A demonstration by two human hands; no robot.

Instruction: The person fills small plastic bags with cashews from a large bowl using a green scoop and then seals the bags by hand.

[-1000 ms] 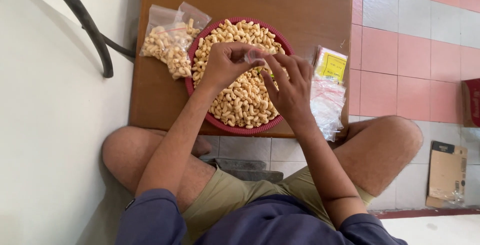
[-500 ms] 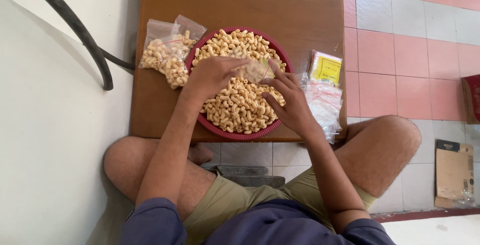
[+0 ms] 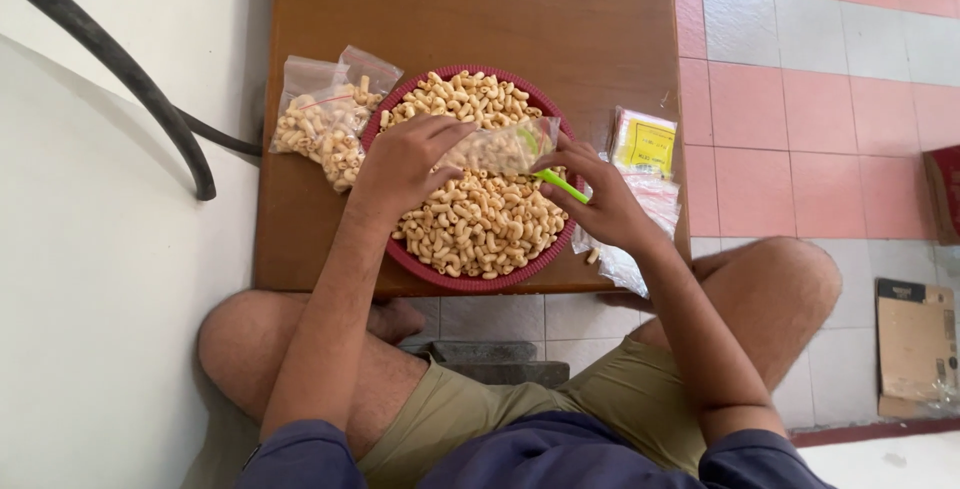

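Head view, looking straight down. Left hand [image 3: 408,161] curled around one end of a small clear bag [image 3: 500,147], fingers closed on the plastic, held just above the red basket [image 3: 545,252]. Right hand [image 3: 598,199] at the bag's other end, fingertips pinched on its mouth and on a green scoop [image 3: 560,186] — the thin handle angled toward the wrist. Bag partly filled with pale curled snacks [image 3: 480,229] (the same kind heaped in the basket beneath). Basket resting on a brown wooden table [image 3: 480,9], near its front edge. Left of the basket, touching its rim — two filled bags [image 3: 322,119]. To the right, a stack of empty clear bags [image 3: 640,174] with a yellow card on top.
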